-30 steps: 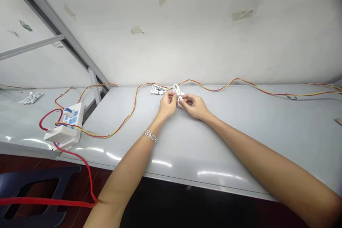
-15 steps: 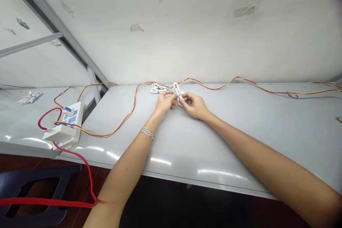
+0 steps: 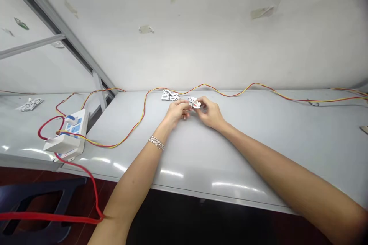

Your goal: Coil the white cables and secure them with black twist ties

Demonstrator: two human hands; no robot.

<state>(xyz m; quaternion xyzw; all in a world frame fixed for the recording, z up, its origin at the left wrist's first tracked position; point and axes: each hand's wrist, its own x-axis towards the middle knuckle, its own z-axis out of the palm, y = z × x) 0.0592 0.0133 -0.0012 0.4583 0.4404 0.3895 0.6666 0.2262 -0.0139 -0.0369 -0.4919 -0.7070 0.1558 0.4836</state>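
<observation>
Bright, even light fills the flat white wall panel [image 3: 212, 46] — glare streaks the front of the glossy pale-grey tabletop [image 3: 258, 134], deep shadow lies beneath — while the small held bundle of white cable [image 3: 194, 102] looks soft and the upper right corner darkens.

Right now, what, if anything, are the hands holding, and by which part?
A white cable bundle: the right hand pinches its right side. The left hand is at its left side; whether it grips cannot be told.
</observation>
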